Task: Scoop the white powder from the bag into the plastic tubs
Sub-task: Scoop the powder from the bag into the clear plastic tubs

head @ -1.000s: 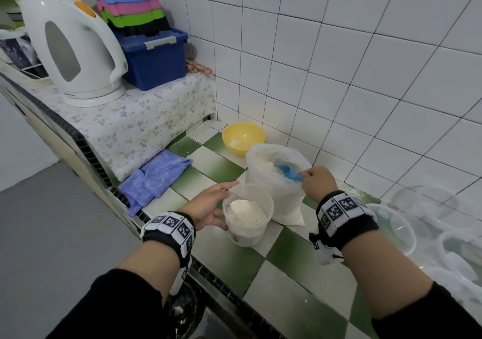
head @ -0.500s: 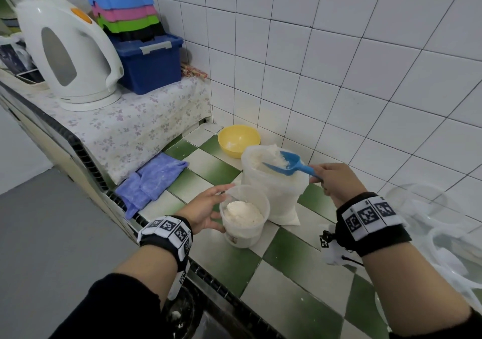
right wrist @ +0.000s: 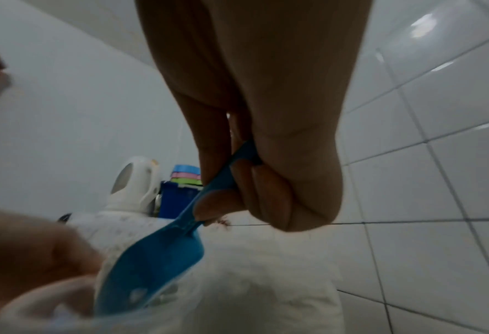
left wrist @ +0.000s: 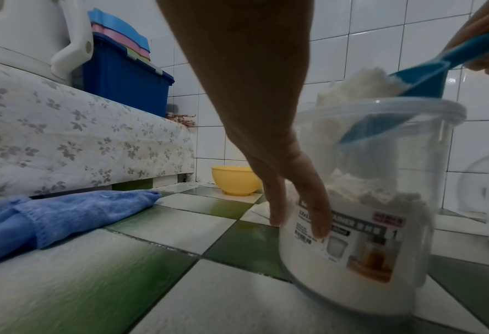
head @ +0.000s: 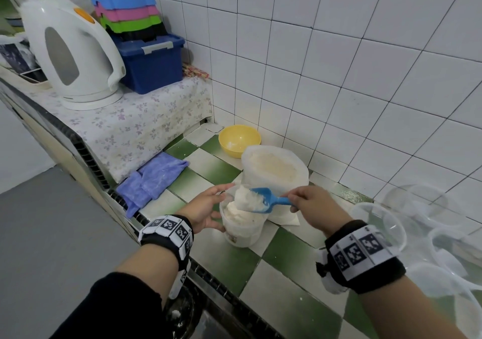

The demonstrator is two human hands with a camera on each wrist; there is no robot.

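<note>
An open clear bag (head: 273, 171) of white powder stands on the green-and-white tiled counter (head: 281, 281). In front of it is a clear plastic tub (head: 242, 226), partly full of powder. My right hand (head: 313, 205) grips the handle of a blue scoop (head: 266, 200), which is heaped with powder and tipped over the tub's mouth. The right wrist view shows my fingers curled round the scoop (right wrist: 157, 259) handle. My left hand (head: 208, 208) rests against the tub's left side. In the left wrist view its straight fingers (left wrist: 317, 212) lie on the tub (left wrist: 380, 259) wall below the scoop (left wrist: 426, 74).
A yellow bowl (head: 239, 140) sits behind the bag by the tiled wall. A blue cloth (head: 154, 179) lies to the left. On a raised shelf stand a white kettle (head: 75, 51) and a blue box (head: 151, 62). Several empty clear tubs (head: 378, 224) crowd the right side.
My right hand lifted the loaded scoop out of the bag and brought it towards me, over the tub. My left hand moved in against the tub's side.
</note>
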